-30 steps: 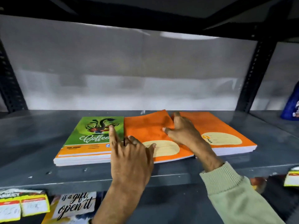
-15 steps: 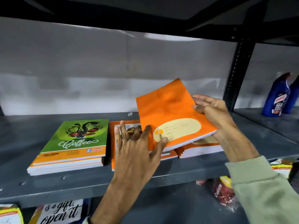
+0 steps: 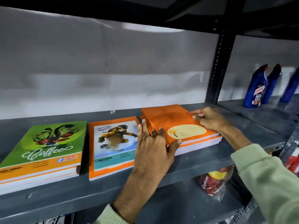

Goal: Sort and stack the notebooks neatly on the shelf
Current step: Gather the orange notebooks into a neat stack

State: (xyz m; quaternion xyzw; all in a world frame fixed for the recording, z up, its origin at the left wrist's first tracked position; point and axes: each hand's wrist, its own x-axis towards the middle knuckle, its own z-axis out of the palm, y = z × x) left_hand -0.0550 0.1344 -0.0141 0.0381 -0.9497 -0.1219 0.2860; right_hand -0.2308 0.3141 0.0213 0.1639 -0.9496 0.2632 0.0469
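Observation:
Three piles of notebooks lie on the grey metal shelf (image 3: 48,196). At the left is a stack topped by a green "Coffee" notebook (image 3: 47,146). In the middle lies a notebook with a skydiver picture (image 3: 113,144). At the right is a stack of plain orange notebooks (image 3: 174,125) with a cream label. My left hand (image 3: 153,146) presses against the left and front edge of that orange stack, fingers spread. My right hand (image 3: 210,118) rests flat on its top right edge, fingers extended.
A black perforated upright (image 3: 218,68) divides the shelf from the bay at the right, where blue bottles (image 3: 258,89) stand. A red and yellow wrapped packet (image 3: 213,181) lies on the shelf below. A white wall backs the shelf.
The orange notebook that my right hand held tilted in the air now lies flat on the right-hand orange stack. Both hands have come down onto that stack, and the picture notebook is uncovered.

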